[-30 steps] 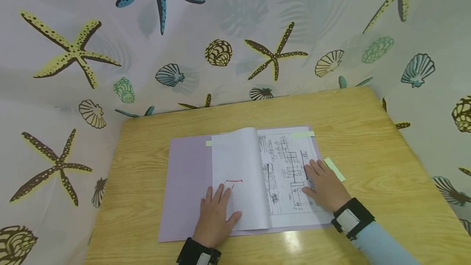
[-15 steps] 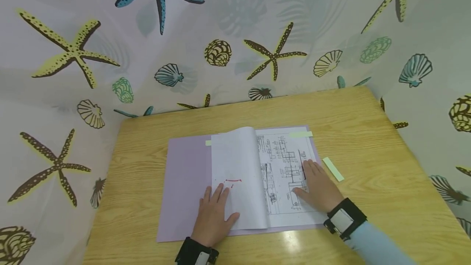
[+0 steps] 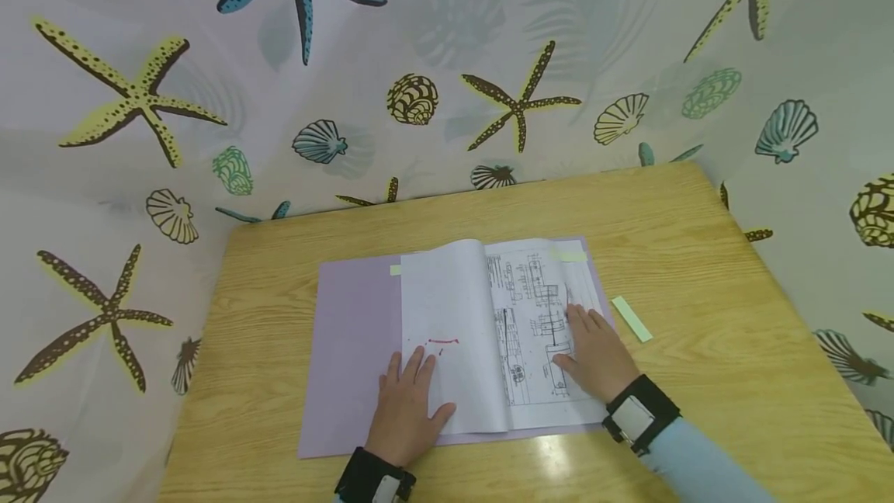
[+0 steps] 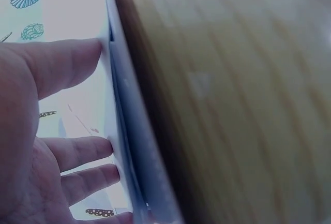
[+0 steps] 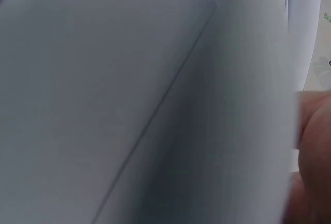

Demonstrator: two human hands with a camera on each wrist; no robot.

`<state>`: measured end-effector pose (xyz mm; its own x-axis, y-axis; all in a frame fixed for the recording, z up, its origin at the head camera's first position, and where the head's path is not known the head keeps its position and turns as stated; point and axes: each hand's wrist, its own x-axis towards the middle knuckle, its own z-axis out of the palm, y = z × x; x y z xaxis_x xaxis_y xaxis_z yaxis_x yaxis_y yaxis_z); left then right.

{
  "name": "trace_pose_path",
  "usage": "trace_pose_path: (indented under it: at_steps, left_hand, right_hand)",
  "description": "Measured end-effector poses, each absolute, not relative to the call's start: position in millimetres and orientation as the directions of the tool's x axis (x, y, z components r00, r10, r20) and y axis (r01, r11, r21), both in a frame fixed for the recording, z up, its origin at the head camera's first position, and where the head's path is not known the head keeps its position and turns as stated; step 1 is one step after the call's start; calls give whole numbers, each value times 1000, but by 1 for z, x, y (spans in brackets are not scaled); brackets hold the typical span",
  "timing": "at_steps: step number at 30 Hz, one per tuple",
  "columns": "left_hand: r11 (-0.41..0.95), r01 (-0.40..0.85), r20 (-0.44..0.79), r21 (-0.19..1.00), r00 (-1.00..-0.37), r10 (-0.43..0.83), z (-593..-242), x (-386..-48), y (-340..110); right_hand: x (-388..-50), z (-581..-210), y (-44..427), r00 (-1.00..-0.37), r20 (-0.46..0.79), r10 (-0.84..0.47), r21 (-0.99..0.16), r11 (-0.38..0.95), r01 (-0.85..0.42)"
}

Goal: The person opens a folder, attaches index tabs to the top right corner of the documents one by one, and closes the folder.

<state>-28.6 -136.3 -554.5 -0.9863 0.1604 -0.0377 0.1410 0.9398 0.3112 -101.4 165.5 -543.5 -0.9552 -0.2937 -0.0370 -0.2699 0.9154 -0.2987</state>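
Note:
A purple folder lies spread out on the table, with paper sheets in it. Its turned white page has red pen marks. My left hand rests on that page with fingers spread; in the left wrist view its fingertips meet the paper near the folder's edge. On the right is a page with a technical drawing. My right hand lies on this page's right part, fingers mostly straight. The page bulges near that hand, and a curved white sheet hides most of the hand in the right wrist view.
The folder is on a wooden table. A loose pale green strip lies right of it. One pale green tab shows at the turned page's top left, another tab at the upper right. Shell-patterned cloth stands behind.
My right hand has slid left across the drawing page, and the page's right edge has shifted left, baring part of the sheet beneath. The left hand stays in place.

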Motion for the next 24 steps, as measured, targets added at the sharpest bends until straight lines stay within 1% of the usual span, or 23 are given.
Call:
trace_pose_path:
  at_steps: [4, 9, 12, 14, 17, 20, 22, 24]
  left_hand:
    - [939, 133, -51, 318, -986, 157, -555, -29, -136]
    - [934, 126, -64, 333, -986, 156, -557, -29, -136]
    - [934, 128, -62, 333, -986, 157, -558, -29, -137]
    - [935, 126, -61, 331, -986, 154, -558, -29, -137]
    - [937, 119, -63, 328, -987, 148, -557, -29, -137]
    - [934, 116, -70, 337, -987, 148, -556, -29, -137]
    - [933, 117, -75, 341, -986, 151, -555, -29, -137]
    - [931, 118, -77, 346, -985, 153, -553, -28, -137]
  right_hand:
    - [-103, -543, 160, -956, -45, -290, -332, 907, -260]
    - [-106, -541, 159, -955, -64, -289, -410, 880, -239]
    - [-110, -536, 164, -956, -97, -277, -497, 846, -194]
    - [-114, -531, 169, -958, -137, -250, -588, 799, -124]
    - [-120, -521, 178, -954, -233, -191, -755, 654, 54]
    - [-125, -509, 190, -928, -336, -159, -865, 443, 237]
    - [-126, -502, 199, -906, -377, -192, -903, 291, 315]
    - [-127, -496, 208, -887, -371, -274, -927, 172, 334]
